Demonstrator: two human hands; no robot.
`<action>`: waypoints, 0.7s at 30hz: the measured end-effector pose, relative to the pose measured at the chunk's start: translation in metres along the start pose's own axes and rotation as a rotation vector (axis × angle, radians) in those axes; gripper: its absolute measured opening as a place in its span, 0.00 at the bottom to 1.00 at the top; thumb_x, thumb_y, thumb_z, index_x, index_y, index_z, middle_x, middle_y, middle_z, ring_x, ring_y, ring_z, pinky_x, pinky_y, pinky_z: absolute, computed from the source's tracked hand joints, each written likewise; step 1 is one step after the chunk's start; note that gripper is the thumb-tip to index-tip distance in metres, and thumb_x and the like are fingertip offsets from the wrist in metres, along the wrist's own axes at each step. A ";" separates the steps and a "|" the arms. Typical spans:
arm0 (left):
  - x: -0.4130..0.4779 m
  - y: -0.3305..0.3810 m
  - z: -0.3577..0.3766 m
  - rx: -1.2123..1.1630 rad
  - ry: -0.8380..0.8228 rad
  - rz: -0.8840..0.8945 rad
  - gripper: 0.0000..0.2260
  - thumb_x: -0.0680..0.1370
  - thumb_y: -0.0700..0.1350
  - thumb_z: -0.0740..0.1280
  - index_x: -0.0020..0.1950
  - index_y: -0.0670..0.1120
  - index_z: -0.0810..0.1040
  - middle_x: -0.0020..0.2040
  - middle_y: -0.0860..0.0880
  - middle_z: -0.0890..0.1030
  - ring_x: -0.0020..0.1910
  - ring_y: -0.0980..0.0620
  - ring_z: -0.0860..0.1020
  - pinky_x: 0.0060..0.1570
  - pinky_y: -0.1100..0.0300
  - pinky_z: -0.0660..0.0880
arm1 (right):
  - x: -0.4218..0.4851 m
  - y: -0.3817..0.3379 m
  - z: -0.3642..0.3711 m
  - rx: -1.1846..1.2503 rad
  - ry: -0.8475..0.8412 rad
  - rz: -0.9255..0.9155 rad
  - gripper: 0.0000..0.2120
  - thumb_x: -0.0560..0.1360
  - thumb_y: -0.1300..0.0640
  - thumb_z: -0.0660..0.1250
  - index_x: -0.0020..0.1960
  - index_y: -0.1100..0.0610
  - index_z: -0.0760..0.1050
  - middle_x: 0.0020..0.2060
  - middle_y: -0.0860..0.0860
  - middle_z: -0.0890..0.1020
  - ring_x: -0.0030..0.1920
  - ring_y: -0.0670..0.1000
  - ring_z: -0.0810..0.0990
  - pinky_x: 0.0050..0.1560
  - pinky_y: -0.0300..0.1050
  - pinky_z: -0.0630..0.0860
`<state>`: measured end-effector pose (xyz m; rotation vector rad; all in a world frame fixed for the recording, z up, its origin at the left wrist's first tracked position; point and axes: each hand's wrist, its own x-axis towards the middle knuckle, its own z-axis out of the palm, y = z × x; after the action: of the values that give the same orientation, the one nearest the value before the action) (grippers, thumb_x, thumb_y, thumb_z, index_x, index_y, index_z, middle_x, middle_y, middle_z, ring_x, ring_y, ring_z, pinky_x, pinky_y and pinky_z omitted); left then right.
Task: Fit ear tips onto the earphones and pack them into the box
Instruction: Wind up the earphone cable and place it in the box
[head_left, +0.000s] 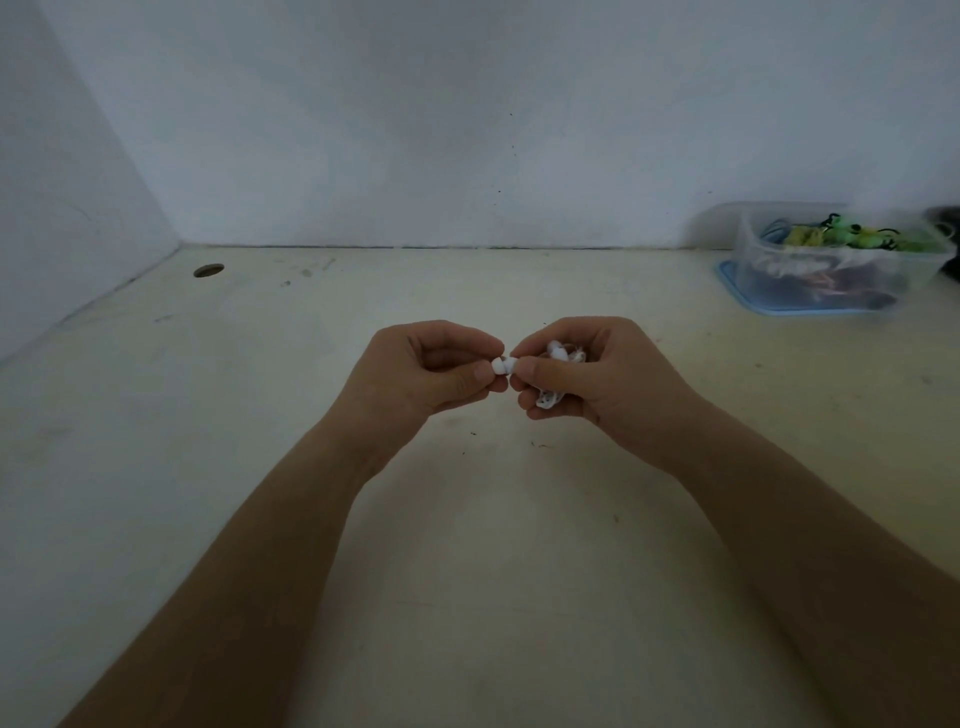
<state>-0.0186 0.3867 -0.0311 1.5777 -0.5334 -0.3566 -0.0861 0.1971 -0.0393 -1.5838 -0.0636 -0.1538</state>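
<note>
Up over the middle of the counter (260, 415), both hands meet fingertip to fingertip, held above the surface. Between them sits a small white ear tip (502, 366), rounded and smooth, dome-shaped. The left hand (436, 371) pinches it between thumb and forefinger, its other fingers curled in. The right hand (587, 374) is closed around a loose white bundle, the earphones (558, 358), with cable loops showing between palm and fingers and a bit of it poking out below; its thumb and forefinger press at the ear tip from the other side. Whether the tip is already seated on an earbud cannot be told, since the fingers cover the joint.

The counter is pale cream, matte, scuffed and flecked with dark specks. A round hole (209, 270) is cut near its far left corner. At the far right edge, against the wall (467, 130), stands a clear plastic box (831, 270) with rounded corners, resting on a blue lid (732, 283). Inside is a blurred jumble of green, yellow and darker things. The wall is plain and whitish, meeting a second wall at the left corner.
</note>
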 end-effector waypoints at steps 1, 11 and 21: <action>0.000 0.000 0.000 0.003 -0.003 -0.004 0.07 0.74 0.34 0.71 0.50 0.42 0.83 0.44 0.43 0.86 0.45 0.47 0.85 0.46 0.60 0.80 | 0.000 -0.001 0.000 -0.026 -0.007 -0.015 0.04 0.74 0.64 0.72 0.48 0.63 0.83 0.40 0.61 0.85 0.37 0.53 0.84 0.42 0.46 0.82; -0.001 -0.001 0.001 0.003 -0.041 -0.031 0.12 0.67 0.42 0.73 0.50 0.43 0.83 0.44 0.43 0.86 0.45 0.48 0.85 0.45 0.61 0.80 | -0.001 -0.004 -0.004 -0.185 -0.055 -0.091 0.05 0.74 0.64 0.73 0.49 0.65 0.83 0.38 0.56 0.85 0.38 0.53 0.85 0.42 0.46 0.83; 0.000 -0.001 0.000 -0.048 -0.065 -0.035 0.13 0.67 0.41 0.73 0.50 0.42 0.83 0.46 0.41 0.86 0.46 0.46 0.85 0.47 0.60 0.80 | 0.000 -0.003 -0.004 -0.076 -0.063 -0.029 0.07 0.74 0.64 0.73 0.50 0.65 0.82 0.39 0.59 0.85 0.38 0.53 0.84 0.42 0.45 0.82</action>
<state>-0.0188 0.3870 -0.0322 1.5352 -0.5437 -0.4456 -0.0870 0.1931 -0.0367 -1.6638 -0.1313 -0.1303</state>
